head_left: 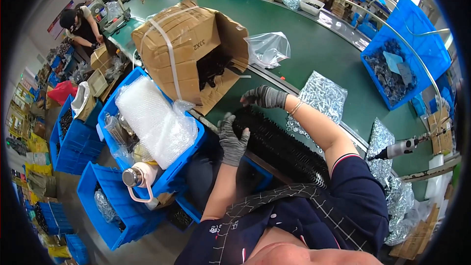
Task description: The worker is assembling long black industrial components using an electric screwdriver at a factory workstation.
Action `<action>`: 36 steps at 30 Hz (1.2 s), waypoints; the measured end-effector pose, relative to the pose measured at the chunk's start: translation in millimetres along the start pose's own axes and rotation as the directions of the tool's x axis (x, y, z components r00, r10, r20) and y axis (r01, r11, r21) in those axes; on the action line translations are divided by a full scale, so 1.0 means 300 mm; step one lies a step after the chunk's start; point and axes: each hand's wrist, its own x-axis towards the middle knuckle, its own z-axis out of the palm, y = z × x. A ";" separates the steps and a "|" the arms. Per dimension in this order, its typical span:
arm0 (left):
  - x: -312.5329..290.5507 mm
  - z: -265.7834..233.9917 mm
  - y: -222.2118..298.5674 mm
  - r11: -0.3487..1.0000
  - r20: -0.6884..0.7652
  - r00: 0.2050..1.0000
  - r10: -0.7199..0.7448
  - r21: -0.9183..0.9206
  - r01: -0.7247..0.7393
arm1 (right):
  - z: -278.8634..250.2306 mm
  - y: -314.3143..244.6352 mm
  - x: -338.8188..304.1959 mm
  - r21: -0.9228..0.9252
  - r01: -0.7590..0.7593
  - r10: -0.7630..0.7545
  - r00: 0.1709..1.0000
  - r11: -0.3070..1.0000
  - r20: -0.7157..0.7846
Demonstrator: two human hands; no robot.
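Note:
Both my hands wear grey knit gloves. A long row of thin black parts [280, 140], packed close together, runs along the near side of the green table; their exact kind is too dark to make out. At its left end rests my left hand [233, 141], thumb and fingers apart against the parts. My right hand [265, 97] hovers over the row's far edge, fingers slightly bent and apart, with nothing visible in them. Beyond the hands, an open cardboard box [169, 44] lies tipped toward me with more black parts [212, 70] inside.
A clear bag of small metal pieces [324, 95] lies right of the row, and an empty-looking plastic bag [269, 49] behind. Left stands a blue crate [104, 113] with bubble wrap [152, 115] and a flask [140, 175]. A power driver [400, 148] hangs right. Another person [83, 27] works far left.

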 end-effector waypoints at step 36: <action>0.020 0.076 -0.079 0.990 -0.026 1.000 0.018 0.144 -0.014 | 0.089 0.084 -0.517 -0.763 -0.019 -0.266 0.931 0.647 -0.249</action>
